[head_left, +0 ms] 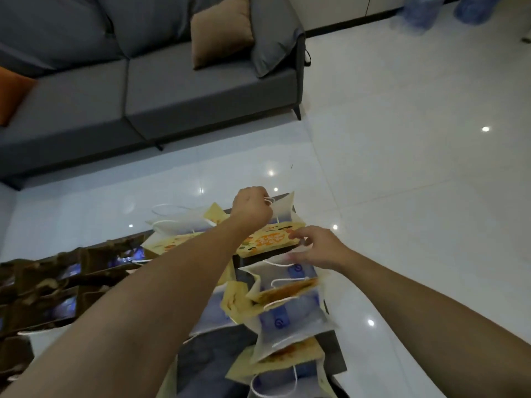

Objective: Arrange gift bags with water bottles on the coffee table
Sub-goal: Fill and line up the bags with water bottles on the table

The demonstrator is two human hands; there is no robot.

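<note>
Nearest gift bag [275, 380] cut off below

floral-sided white gift bags [290, 317] crowd the dark coffee table [334, 357], rope handles up.

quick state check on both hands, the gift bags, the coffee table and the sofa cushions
left hand: gripping a white cord handle
far gift bag: upright, held by its handle
right hand: fingers loosely spread, touching the floral gift bag
near gift bags: standing in a crowded row
coffee table: crowded with bags
brown cushion: propped against the sofa back
</note>
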